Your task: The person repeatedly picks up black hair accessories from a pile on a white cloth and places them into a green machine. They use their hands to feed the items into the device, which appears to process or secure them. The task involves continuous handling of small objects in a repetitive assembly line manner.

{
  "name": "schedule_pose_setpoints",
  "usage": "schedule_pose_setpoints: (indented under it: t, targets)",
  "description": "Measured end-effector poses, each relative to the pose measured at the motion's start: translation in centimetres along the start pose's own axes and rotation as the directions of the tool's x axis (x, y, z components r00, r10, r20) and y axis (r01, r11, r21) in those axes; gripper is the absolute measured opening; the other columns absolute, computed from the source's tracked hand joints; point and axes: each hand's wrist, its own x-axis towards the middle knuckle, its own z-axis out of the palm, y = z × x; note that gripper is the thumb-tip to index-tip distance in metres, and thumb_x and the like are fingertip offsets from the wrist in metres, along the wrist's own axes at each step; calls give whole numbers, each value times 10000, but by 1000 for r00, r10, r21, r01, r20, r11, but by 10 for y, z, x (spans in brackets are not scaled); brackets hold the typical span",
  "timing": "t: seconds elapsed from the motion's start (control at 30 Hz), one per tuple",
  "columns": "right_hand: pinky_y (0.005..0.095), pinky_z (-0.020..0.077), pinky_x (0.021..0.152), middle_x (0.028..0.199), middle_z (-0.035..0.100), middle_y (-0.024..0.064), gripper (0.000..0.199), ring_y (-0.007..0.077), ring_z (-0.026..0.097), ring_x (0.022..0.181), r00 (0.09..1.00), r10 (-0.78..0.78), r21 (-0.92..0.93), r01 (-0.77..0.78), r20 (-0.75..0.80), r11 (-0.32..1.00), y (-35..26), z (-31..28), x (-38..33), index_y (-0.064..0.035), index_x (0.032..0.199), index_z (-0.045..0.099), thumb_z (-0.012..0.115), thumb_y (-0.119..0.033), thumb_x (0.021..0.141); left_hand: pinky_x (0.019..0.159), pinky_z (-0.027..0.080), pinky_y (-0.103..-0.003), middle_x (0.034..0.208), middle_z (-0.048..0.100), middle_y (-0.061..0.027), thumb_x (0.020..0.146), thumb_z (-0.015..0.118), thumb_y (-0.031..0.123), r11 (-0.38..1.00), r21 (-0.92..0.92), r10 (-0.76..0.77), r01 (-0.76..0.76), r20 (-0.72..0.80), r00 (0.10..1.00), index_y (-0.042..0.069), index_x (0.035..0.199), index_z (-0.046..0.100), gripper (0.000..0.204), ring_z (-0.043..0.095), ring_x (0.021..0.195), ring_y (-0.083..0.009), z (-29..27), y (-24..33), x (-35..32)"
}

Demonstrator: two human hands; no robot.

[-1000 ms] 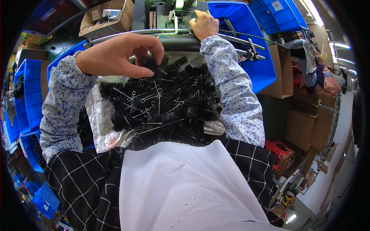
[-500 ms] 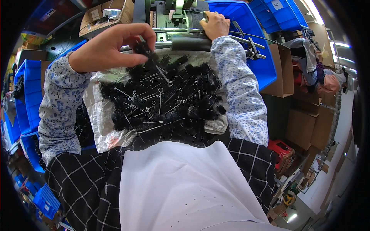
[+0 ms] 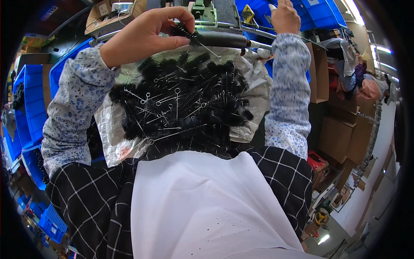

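My left hand [image 3: 148,34] is raised at the far side of the brush pile, thumb and fingers closed on a black bristle brush [image 3: 186,32]. Its bare wire handle points down to the right, in front of a dark roller [image 3: 224,39]. Over at the upper right, my right hand [image 3: 285,19] is above a blue bin [image 3: 263,9]; the picture's edge cuts off its fingertips, so whether it holds anything is unclear. Below both hands lies a heap of black wire brushes [image 3: 185,99] with looped ends, on a pale plastic sheet [image 3: 110,129].
A green-grey machine [image 3: 205,11] stands at the far middle, a rod running beside it. Blue bins [image 3: 34,99] line the left side, and cardboard boxes [image 3: 338,138] stand on the right. In the far right background another person [image 3: 366,82] is partly visible.
My right hand has left the machine and moved right, over the blue bin. My left hand has risen slightly to the right with the brush, closer to the roller.
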Motion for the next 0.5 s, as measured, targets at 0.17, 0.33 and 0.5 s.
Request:
schedule_pose_setpoints:
  t: [0.17,0.33,0.5]
  targets:
    - [303,450,773,904,629,87,329,173,571,842,647,-511,817,-355,566,455,-86,-64,-31,-36,1088,580,488,-293,904,843,413,-236,969,529,-14,804,625,60,997,64,47,-34,-205,978,36,1014,518,237,511,882,-80,14,-11,14]
    - [312,461,652,795,625,109,294,182,582,712,705,-445,822,-369,552,434,-111,-55,-49,-57,1085,591,541,-250,870,714,460,-227,963,520,-47,813,617,83,998,54,-1,15,-259,966,49,1099,457,330,547,793,-102,20,-22,12]
    - [349,490,728,853,627,70,175,254,612,778,963,-157,196,114,218,974,-77,15,-28,-106,931,632,514,-154,810,638,475,-281,925,542,-90,821,623,279,978,113,-198,173,281,939,41,1108,461,406,553,740,-147,38,-13,4]
